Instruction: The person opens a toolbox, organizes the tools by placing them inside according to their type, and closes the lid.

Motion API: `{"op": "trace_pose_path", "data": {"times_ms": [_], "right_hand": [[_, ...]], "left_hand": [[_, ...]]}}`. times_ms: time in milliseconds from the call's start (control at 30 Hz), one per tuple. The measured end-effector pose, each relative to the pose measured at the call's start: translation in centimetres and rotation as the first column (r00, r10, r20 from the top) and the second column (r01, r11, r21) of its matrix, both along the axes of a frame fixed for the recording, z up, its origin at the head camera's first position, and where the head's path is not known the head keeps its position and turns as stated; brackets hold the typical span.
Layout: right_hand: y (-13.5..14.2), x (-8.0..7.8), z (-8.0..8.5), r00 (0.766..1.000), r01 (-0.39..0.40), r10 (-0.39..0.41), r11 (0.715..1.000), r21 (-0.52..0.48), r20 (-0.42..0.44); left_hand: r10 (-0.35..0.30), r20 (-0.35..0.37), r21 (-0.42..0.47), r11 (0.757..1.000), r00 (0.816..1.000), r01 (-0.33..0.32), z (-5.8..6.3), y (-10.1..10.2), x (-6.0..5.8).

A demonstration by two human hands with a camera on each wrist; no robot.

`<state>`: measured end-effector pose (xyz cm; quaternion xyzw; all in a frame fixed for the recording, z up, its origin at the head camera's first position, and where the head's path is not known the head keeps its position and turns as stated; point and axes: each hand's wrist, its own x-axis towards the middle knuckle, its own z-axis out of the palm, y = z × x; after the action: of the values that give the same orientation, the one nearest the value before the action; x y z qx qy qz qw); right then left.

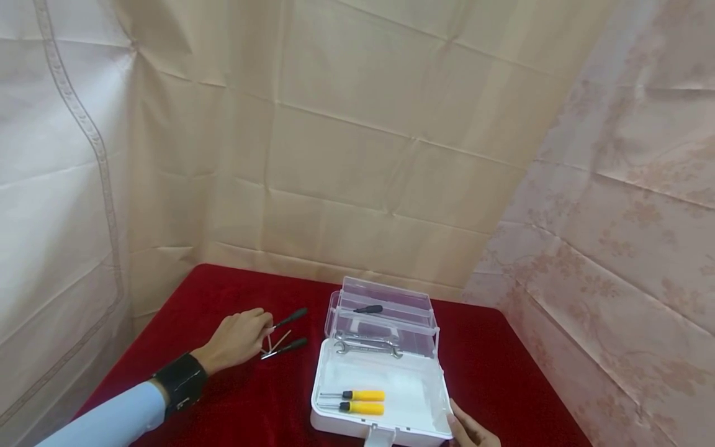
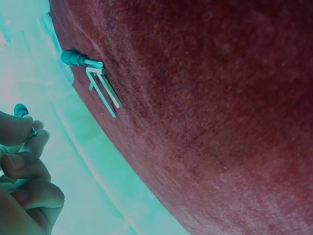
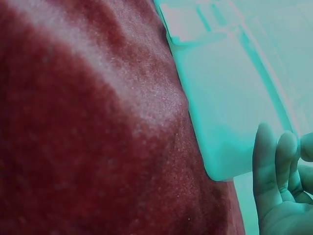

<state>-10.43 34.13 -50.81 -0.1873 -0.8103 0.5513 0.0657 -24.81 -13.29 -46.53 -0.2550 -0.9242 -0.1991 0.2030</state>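
Observation:
My left hand (image 1: 240, 336) pinches a screwdriver (image 1: 293, 316) with a dark handle, its handle end pointing to the right. Just below it a second dark-handled screwdriver (image 1: 292, 346) lies on the red cloth, beside a few L-shaped hex keys (image 2: 105, 93). At the front right corner of an open white toolbox (image 1: 413, 388), my right hand (image 1: 472, 429) holds on, its thumb at the rim and its fingers (image 3: 265, 156) along the outer side wall. Two yellow-handled screwdrivers (image 1: 363, 395) lie inside the toolbox base.
Clear fold-out trays (image 1: 385, 287) stand raised at the back of the toolbox. They carry open-end wrenches (image 1: 368, 349) and a small dark-handled tool (image 1: 368, 309). Red cloth (image 1: 475, 347) covers the table, and fabric curtains (image 1: 357, 155) hang behind and at both sides.

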Motion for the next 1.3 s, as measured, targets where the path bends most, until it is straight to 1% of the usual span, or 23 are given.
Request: {"op": "trace_pose_path", "data": {"times_ms": [100, 233, 333, 467, 567, 733, 833, 1100, 1300], "right_hand": [[0.1, 0.0, 0.0, 1.0, 0.01, -0.01, 1.0, 0.009, 0.006], [0.1, 0.0, -0.1, 1.0, 0.024, -0.024, 1.0, 0.011, -0.014], [0.0, 0.1, -0.2, 1.0, 0.024, -0.024, 1.0, 0.006, -0.016], [-0.1, 0.3, -0.2, 0.999, 0.039, -0.039, 0.999, 0.003, -0.023], [-0.1, 0.3, -0.1, 0.999, 0.042, -0.042, 0.999, -0.006, -0.031], [-0.1, 0.2, 0.0, 1.0, 0.011, -0.012, 0.999, -0.031, -0.022], [0.0, 0.2, -0.1, 1.0, 0.005, -0.005, 0.999, -0.038, -0.017], [0.2, 0.0, -0.1, 1.0, -0.004, 0.004, 0.999, -0.052, 0.0], [0.3, -0.1, -0.2, 1.0, -0.003, 0.003, 0.998, -0.06, 0.005]], "left_hand": [[-0.016, -0.023, 0.003, 1.0, 1.0, 0.016, 0.0, 0.1, -0.2], [-0.048, -0.052, 0.015, 0.999, 0.997, 0.049, 0.0, 0.1, -0.3], [-0.058, -0.061, 0.037, 0.998, 0.996, 0.06, 0.1, 0.2, -0.4], [-0.068, -0.086, 0.045, 0.996, 0.994, 0.072, 0.2, 0.5, -0.6], [-0.06, -0.093, 0.031, 0.998, 0.994, 0.063, 0.3, 0.8, -0.7], [-0.041, -0.086, 0.011, 0.999, 0.995, 0.043, 0.7, 1.1, -0.7], [-0.042, -0.092, 0.007, 0.999, 0.995, 0.043, 0.8, 1.3, -0.7], [-0.045, -0.143, 0.0, 0.999, 0.989, 0.045, 1.1, 1.7, -1.0], [-0.055, -0.13, -0.001, 0.998, 0.99, 0.055, 1.3, 1.9, -0.9]]}}
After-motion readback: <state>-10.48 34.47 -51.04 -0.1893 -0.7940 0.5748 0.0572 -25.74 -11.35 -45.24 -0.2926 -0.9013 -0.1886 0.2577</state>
